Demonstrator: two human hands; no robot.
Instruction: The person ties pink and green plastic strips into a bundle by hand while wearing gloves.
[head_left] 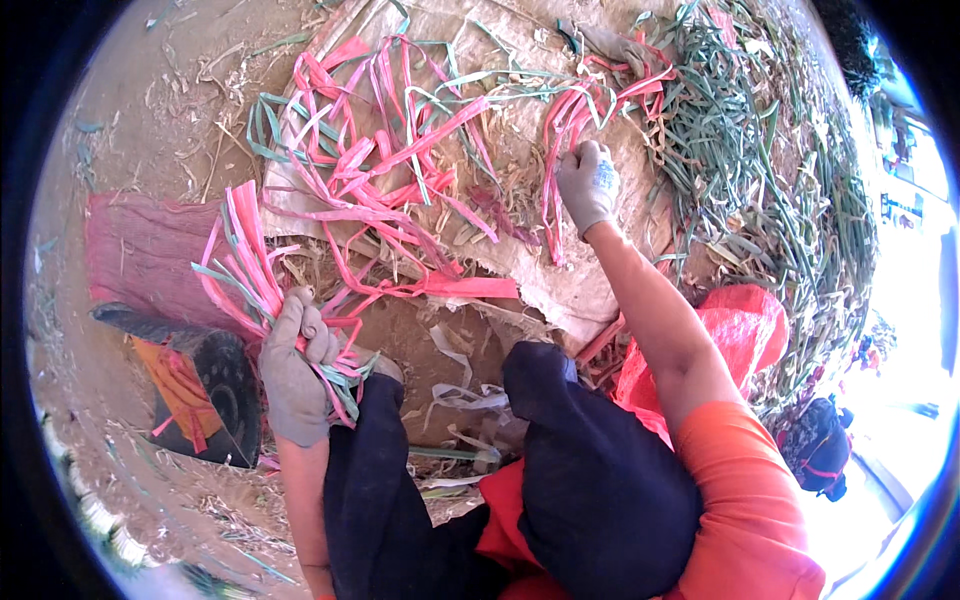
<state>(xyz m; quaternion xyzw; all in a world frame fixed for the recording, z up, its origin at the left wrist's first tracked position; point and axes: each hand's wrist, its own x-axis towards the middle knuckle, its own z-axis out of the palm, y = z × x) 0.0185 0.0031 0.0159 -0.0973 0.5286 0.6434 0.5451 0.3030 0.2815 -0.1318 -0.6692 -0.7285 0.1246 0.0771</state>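
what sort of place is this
Probably a farm or produce work yard, judging by the bare dirt ground, the big heap of long green leaves and the loose pink strips.

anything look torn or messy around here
Yes: the pale sheet has a ragged, frayed near edge, so it looks torn or worn. The pink and green strips on it lie tangled, unlike the gathered bunch in the gloved left hand.

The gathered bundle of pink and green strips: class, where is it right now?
In the head view, the bundle is left of centre, held in the gloved left hand, partly overlapping the right side of the reddish cloth.
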